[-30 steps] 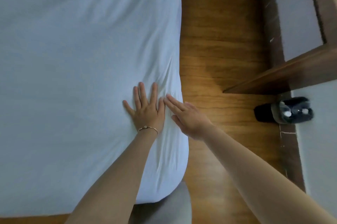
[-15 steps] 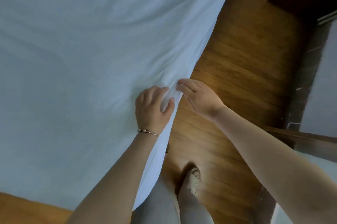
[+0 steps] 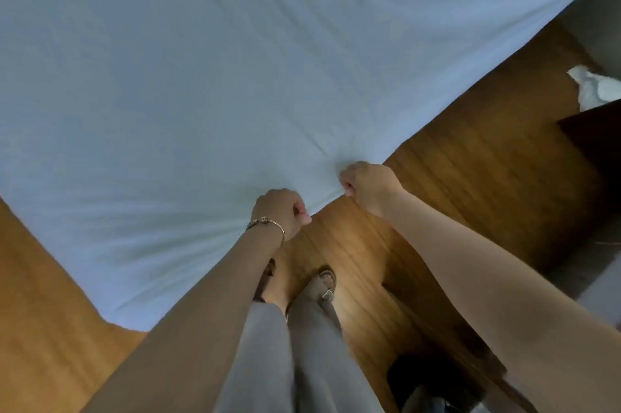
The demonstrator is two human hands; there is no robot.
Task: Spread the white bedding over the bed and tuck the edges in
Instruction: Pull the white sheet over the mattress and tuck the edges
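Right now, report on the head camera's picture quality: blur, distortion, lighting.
Head view: wide-angle bending curves the white bedding's edge and the wooden floor boards; motion blur softens the left hand, right hand and sandalled feet; light is dim and cool on the sheet, with a brighter patch on the floor by the feet; no strong glare.

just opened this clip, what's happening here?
A person is making a bed. Both hands grip the near edge of the white bedding: the left hand, which wears a bracelet, and the right hand are each closed on a bunch of fabric, with creases fanning out from the grips. The sheet is spread over the bed, with a few wrinkles. The edge they hold is not tucked in yet. The person stands on the wooden floor beside the bed.
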